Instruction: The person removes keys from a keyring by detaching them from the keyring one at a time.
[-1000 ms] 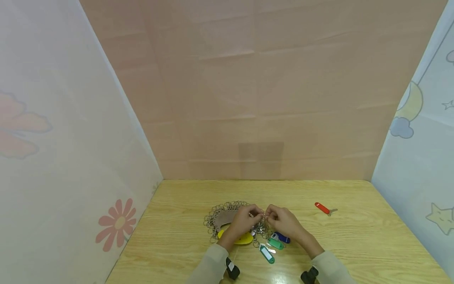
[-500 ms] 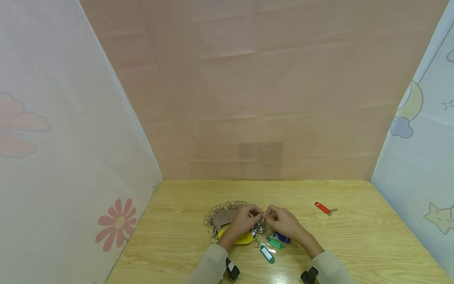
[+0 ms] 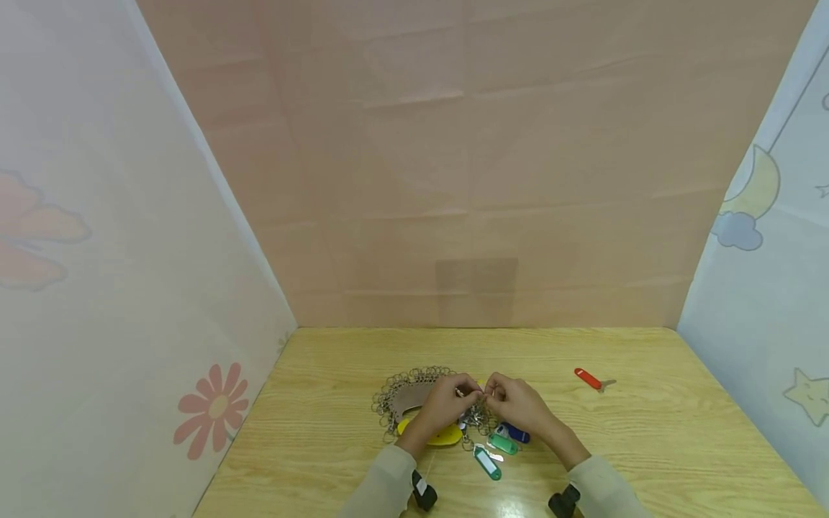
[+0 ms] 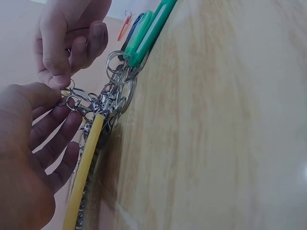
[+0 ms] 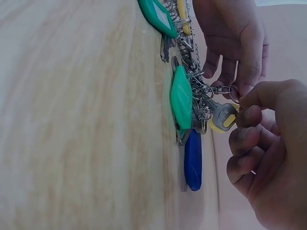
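My left hand (image 3: 447,400) and right hand (image 3: 520,406) meet fingertip to fingertip over a cluster of metal rings and clasps. In the left wrist view, left thumb and forefinger pinch a small metal key ring (image 4: 72,103); the other fingers are spread. The right wrist view shows my right thumb and forefinger pinching that ring's edge, close to the head of a silver key (image 5: 222,113). Behind the key is a yellow tag (image 5: 218,126). Under the hands lies a curved brown piece (image 3: 409,397) fringed with rings. Fingertips partly hide the ring.
A yellow oval piece (image 3: 447,436) lies by the left wrist. Two green key tags (image 3: 488,462) and a blue tag (image 3: 516,433) lie in front of the hands. Farther right on the wooden table (image 3: 648,446) is a red tag (image 3: 588,378) with a key.
A bit of yellow now shows between the fingertips, above the rings. Both hands have otherwise stayed almost in place, and the other tags have not moved.
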Available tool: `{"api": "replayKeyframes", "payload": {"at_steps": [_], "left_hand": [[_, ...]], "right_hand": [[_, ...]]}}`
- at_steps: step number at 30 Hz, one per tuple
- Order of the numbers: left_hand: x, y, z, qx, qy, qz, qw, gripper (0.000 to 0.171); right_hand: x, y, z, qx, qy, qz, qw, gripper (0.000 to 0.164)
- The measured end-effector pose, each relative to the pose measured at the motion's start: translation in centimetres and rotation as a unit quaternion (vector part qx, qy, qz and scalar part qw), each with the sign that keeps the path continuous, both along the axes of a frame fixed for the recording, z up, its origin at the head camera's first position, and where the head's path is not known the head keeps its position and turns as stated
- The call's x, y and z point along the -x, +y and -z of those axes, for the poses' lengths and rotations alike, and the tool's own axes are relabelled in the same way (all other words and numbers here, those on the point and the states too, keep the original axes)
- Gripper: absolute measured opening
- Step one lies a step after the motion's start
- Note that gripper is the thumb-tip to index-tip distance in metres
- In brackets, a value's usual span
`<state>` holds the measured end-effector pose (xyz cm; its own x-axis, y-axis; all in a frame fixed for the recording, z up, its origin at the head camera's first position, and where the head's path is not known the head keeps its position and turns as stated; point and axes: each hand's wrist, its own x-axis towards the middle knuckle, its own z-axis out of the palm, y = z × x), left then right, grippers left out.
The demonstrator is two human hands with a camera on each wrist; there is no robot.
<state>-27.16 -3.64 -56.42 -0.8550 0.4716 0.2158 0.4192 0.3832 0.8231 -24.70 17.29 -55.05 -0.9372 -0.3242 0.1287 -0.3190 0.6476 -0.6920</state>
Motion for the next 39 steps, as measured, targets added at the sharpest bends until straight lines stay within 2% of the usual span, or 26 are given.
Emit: {"api": "replayKeyframes", "payload": {"at_steps": [9,17,22,32,39], "left_hand": [[-0.02,0.04,0.1,-0.003,0.007,0.002,1.0,0.011],[0.0,0.07,-0.07,-0.003,-0.021,-0.016,0.9996,0.011],[-0.11,0.04,-0.24,-0.004,-0.026,-0.019,0.9995,0.012],[-0.18,-0.08,-0.09,-0.01,-0.038,-0.019,0.999,0.013],[0.01,0.01,0.02,-0.004,-0.024,-0.017,0.9996,0.012]], "right_hand": [[-0.16,0.01,-0.21,0.005,0.004,-0.01,1.0,0.006],[-0.22,0.06,-0.53,0.011,0.013,-0.022,1.0,0.005],[-0.31,0.17,-0.55,0.01,0.012,-0.025,1.0,0.005],[-0.31,0.18,-0.26,0.001,0.012,-0.011,1.0,0.003],[-0.22,0.0,-0.22,0.002,0.005,-0.005,1.0,0.004]]}}
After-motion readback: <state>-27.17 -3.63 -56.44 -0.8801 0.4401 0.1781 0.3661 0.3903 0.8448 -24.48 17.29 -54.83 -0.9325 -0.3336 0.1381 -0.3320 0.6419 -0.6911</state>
